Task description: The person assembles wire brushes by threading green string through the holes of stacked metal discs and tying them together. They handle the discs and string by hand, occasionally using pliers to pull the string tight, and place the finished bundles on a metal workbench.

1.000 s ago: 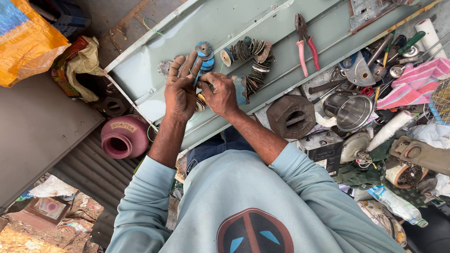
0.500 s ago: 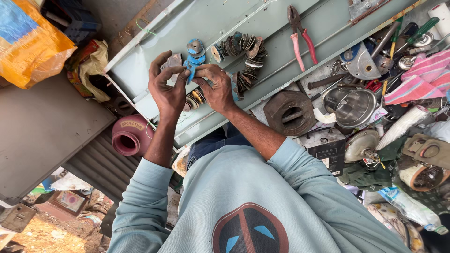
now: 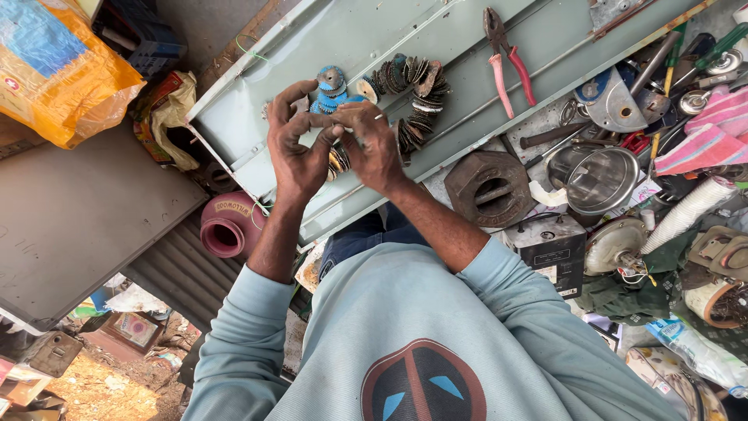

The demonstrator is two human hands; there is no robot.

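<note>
Workbench (image 3: 436, 47), pale green, runs across the upper middle of the frame, with a metal weight (image 3: 487, 187) and steel bowl (image 3: 600, 179) at centre right, a pink pot (image 3: 230, 226) at centre left and pink-handled pliers (image 3: 506, 54) near the top. Discs (image 3: 417, 93) lie in a curved row on the bench just above the hands, blue ones (image 3: 331, 90) at its left end. Left hand (image 3: 296, 140) and right hand (image 3: 370, 140) meet at upper centre, fingers curled and pinching together on a small stack of discs (image 3: 338, 160) between them.
</note>
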